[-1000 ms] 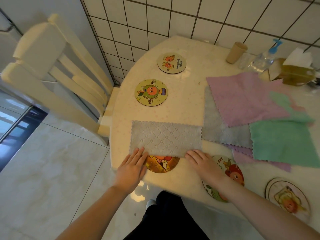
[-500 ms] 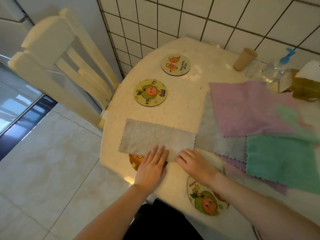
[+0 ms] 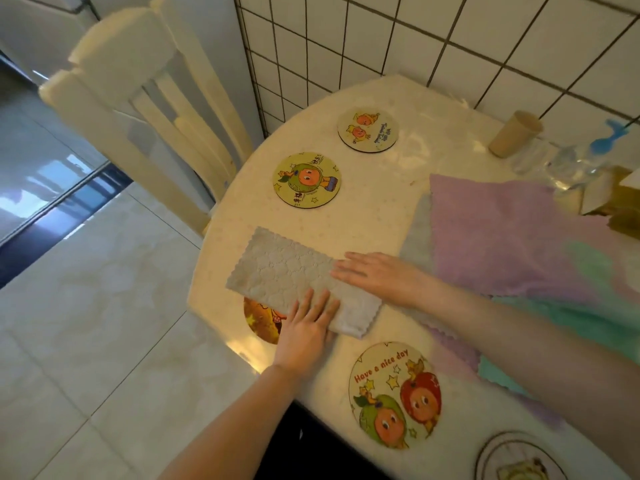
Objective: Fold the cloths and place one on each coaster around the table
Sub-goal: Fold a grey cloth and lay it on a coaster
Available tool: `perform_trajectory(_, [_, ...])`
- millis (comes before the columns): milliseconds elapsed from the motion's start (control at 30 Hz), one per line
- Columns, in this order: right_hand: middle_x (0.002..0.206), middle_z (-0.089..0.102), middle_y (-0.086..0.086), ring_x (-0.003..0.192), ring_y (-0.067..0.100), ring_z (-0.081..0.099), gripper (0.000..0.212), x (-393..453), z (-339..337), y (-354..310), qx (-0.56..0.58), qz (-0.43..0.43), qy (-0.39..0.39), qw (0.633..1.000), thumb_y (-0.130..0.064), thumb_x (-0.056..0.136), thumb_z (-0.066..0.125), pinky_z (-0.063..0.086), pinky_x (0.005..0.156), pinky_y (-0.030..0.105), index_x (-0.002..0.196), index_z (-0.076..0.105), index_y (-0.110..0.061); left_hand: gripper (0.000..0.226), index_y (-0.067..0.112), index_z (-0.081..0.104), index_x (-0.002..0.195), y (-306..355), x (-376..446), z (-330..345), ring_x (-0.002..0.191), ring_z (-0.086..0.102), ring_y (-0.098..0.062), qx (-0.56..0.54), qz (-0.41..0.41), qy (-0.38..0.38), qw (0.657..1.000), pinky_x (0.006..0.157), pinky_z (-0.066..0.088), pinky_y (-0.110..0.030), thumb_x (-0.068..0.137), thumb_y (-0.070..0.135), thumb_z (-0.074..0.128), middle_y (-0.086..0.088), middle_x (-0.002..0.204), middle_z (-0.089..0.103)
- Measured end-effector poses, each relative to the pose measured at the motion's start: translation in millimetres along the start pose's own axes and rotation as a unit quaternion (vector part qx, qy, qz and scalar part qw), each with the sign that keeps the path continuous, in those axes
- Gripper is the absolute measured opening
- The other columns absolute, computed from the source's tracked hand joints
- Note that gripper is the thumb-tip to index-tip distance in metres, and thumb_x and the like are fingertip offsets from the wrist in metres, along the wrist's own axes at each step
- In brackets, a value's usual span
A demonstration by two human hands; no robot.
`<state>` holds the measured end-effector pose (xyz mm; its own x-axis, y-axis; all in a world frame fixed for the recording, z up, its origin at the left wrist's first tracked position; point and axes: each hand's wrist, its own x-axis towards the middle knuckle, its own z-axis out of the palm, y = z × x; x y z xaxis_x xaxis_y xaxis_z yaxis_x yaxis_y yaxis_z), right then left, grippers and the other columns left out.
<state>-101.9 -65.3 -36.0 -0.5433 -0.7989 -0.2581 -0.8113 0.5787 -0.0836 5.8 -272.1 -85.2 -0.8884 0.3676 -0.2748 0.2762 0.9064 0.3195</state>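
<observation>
A grey cloth, folded into a long strip, lies near the table's left edge and partly covers an orange coaster. My left hand rests flat on the strip's near edge. My right hand lies flat on its right end, fingers spread. Other round coasters show: a green-fruit one, a far one, a "Have a nice day" one and one at the bottom edge. Unfolded purple, grey and green cloths overlap on the right.
The round cream table stands against a tiled wall. A cream chair is at its left. A paper cup, a spray bottle and a tissue box sit at the back right.
My right hand has slid from the strip's near edge up onto its right end. My left hand stays on the near edge. The view has shifted closer and leftward.
</observation>
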Motion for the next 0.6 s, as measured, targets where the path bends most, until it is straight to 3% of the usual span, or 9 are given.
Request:
perform_trajectory(100, [0.16, 0.006, -0.002, 0.146, 0.022, 0.01, 0.067, 19.1, 1.7, 18.5, -0.085, -0.071, -0.086, 0.99, -0.008, 0.098, 0.04, 0.027, 0.112, 0.041, 0.151, 0.005, -0.028, 0.072, 0.031, 0.019, 0.151, -6.4, -3.5, -5.3, 0.147, 0.002, -0.021, -0.073, 0.009, 0.006, 0.997, 0.12, 0.007, -0.042, 0.089, 0.065, 0.003, 0.005, 0.158, 0.012])
perform_trajectory(200, [0.16, 0.002, -0.006, 0.146, 0.022, 0.008, 0.075, 24.9, -2.5, 27.7, -0.114, -0.117, -0.126, 0.978, -0.007, 0.096, 0.045, 0.028, 0.112, 0.041, 0.15, -0.002, -0.03, 0.065, 0.034, 0.022, 0.149, -11.8, -7.3, -14.9, 0.146, 0.007, -0.011, -0.169, 0.01, 0.018, 0.985, 0.12, 0.005, -0.031, 0.092, 0.063, 0.011, 0.01, 0.157, 0.016])
perform_trajectory(267, [0.159, 0.006, -0.006, 0.146, 0.022, 0.009, 0.073, 27.7, -7.6, 33.2, -0.106, -0.134, -0.134, 0.976, -0.004, 0.095, 0.042, 0.027, 0.112, 0.04, 0.15, 0.002, -0.029, 0.051, 0.035, 0.028, 0.147, -13.1, -9.5, -21.3, 0.144, 0.015, -0.005, -0.226, -0.007, 0.035, 0.974, 0.118, 0.009, -0.024, 0.098, 0.049, 0.028, 0.012, 0.155, 0.023])
perform_trajectory(367, [0.154, 0.029, -0.003, 0.143, 0.025, 0.021, 0.064, 40.2, -12.8, 39.3, -0.033, -0.127, -0.1, 0.986, -0.005, 0.09, 0.048, 0.032, 0.11, 0.042, 0.147, 0.027, -0.026, 0.044, 0.034, 0.037, 0.144, -15.1, -12.8, -30.9, 0.137, 0.029, 0.001, -0.333, -0.06, 0.052, 0.94, 0.116, 0.021, -0.022, 0.1, 0.032, 0.041, 0.014, 0.149, 0.036])
perform_trajectory(433, [0.147, 0.041, -0.001, 0.141, 0.024, 0.026, 0.063, 51.7, -16.6, 37.5, 0.056, -0.09, -0.088, 0.99, -0.005, 0.082, 0.057, 0.029, 0.112, 0.038, 0.141, 0.043, -0.022, 0.04, 0.035, 0.044, 0.14, -18.5, -14.1, -38.9, 0.13, 0.039, 0.003, -0.446, -0.1, 0.061, 0.887, 0.11, 0.03, -0.021, 0.1, 0.03, 0.041, 0.013, 0.141, 0.049])
perform_trajectory(500, [0.138, 0.051, 0.002, 0.135, 0.02, 0.035, 0.056, 65.0, -19.4, 32.9, 0.214, -0.004, -0.039, 0.976, -0.001, 0.077, 0.062, 0.031, 0.109, 0.029, 0.13, 0.056, -0.017, 0.031, 0.033, 0.057, 0.127, -25.4, -11.9, -47.5, 0.116, 0.054, -0.002, -0.551, -0.167, 0.104, 0.811, 0.099, 0.04, -0.019, 0.101, 0.029, 0.041, 0.0, 0.123, 0.064])
perform_trajectory(600, [0.115, 0.064, 0.008, 0.109, 0.017, 0.056, 0.032, 89.7, -28.4, 20.2, 0.412, 0.11, 0.028, 0.904, -0.005, 0.077, 0.072, 0.044, 0.088, 0.029, 0.109, 0.068, -0.006, 0.023, 0.017, 0.069, 0.1, -37.2, -5.5, -56.3, 0.097, 0.068, -0.022, -0.689, -0.293, 0.15, 0.645, 0.085, 0.056, -0.034, 0.096, 0.03, 0.051, -0.011, 0.099, 0.072])
